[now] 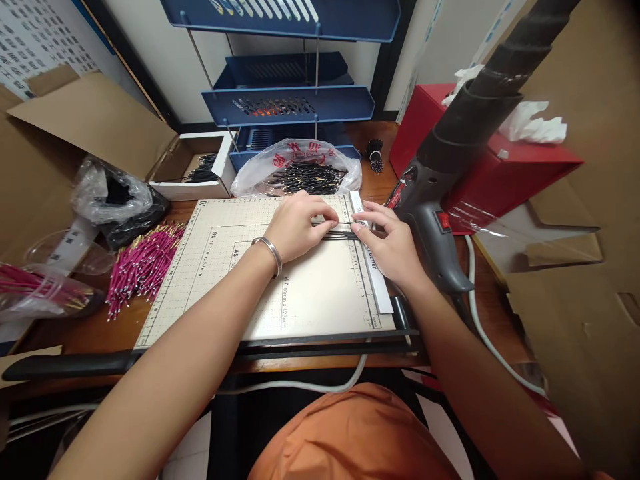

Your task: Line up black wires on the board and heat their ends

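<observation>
From my head, above and behind my fingers [327, 212], the single close view looks forward and down.

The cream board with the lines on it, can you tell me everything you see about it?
The cream board is flat and hard-looking, printed with dark grid lines, numbers and size marks like A5 and B5. A pale strip runs along its right side, a black bar along the near edge, and a black handle sticks out past the near left corner. It lies on the brown table. The left hand and right hand are over it with black strands; whether they touch it, I can't tell.
</observation>
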### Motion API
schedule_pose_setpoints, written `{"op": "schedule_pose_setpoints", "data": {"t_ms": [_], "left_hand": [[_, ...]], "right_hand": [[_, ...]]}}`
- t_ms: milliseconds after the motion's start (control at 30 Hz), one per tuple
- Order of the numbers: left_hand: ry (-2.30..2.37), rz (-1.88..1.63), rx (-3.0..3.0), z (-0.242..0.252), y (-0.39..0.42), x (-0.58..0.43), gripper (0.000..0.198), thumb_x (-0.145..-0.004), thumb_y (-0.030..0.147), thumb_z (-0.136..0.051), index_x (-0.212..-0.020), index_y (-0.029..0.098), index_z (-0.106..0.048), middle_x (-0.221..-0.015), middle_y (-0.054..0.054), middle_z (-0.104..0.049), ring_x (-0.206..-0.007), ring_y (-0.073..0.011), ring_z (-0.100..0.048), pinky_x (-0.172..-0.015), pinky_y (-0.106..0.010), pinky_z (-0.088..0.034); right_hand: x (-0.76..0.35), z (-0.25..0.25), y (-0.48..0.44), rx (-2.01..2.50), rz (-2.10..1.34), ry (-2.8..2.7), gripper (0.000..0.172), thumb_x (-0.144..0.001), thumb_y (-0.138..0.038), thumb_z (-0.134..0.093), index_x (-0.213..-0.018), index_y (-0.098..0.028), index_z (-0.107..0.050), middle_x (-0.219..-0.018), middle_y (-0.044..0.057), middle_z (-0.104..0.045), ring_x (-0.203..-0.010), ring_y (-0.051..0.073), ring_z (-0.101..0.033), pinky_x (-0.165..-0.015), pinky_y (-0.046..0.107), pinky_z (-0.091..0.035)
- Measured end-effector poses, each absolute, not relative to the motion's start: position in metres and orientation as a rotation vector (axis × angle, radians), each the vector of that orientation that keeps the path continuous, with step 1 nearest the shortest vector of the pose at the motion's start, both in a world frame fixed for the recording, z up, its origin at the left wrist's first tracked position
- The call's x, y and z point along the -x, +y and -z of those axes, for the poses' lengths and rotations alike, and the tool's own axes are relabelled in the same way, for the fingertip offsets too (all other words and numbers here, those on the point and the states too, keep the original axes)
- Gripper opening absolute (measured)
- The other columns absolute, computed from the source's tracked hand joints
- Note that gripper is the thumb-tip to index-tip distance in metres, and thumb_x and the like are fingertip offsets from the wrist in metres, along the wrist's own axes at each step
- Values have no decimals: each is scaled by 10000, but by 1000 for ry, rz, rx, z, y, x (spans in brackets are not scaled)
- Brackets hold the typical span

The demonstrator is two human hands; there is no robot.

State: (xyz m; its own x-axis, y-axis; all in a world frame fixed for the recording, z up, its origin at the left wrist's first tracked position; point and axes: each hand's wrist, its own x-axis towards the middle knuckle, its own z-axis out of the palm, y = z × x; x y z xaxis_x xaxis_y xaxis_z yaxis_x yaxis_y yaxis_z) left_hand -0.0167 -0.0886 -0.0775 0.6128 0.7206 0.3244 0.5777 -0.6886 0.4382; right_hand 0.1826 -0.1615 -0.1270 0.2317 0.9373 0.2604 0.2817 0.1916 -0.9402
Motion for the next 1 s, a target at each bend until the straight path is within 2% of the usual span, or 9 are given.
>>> {"op": "schedule_pose_setpoints", "data": {"t_ms": [167,367,667,1000], "left_hand": [[1136,-640,-2549,80,-85,18,131,-938,245,-716,-891,243,-838,-896,-42,-790,-902,-243,-612,-896,-412,-443],[1173,-664,-2514,81,-82,17,116,-925,263,-724,-872,236,-824,-862,-27,-781,-824,-217,-613,-900,-409,-462],[1182,-702,-2310,81,-77,14,74,-846,288,-808,-847,243,-868,-894,-37,-811,-810,-206,-673,-819,-371,-514],[1276,-771,-2306,85,-68,10,153,-902,337,-757,-840,221,-836,-869,-48,-781,-772,-197,-633,-835,-374,-514]], "right_hand": [[-182,128,-161,1354,-633,-1276,292,-865,-413,-761,-1078,-220,-816,-1427,140,-691,-1406,322,-613,-1264,619,-437],[-181,132,-159,1336,-685,-1207,258,-868,-412,-747,-1041,-229,-804,-1422,131,-682,-1325,296,-664,-1226,585,-491],[-181,134,-159,1319,-721,-1191,235,-872,-387,-719,-1035,-231,-785,-1421,131,-674,-1328,293,-655,-1174,570,-529],[-179,130,-160,1329,-725,-1205,235,-874,-382,-697,-1032,-231,-784,-1394,129,-687,-1300,290,-666,-1109,544,-570]]}}
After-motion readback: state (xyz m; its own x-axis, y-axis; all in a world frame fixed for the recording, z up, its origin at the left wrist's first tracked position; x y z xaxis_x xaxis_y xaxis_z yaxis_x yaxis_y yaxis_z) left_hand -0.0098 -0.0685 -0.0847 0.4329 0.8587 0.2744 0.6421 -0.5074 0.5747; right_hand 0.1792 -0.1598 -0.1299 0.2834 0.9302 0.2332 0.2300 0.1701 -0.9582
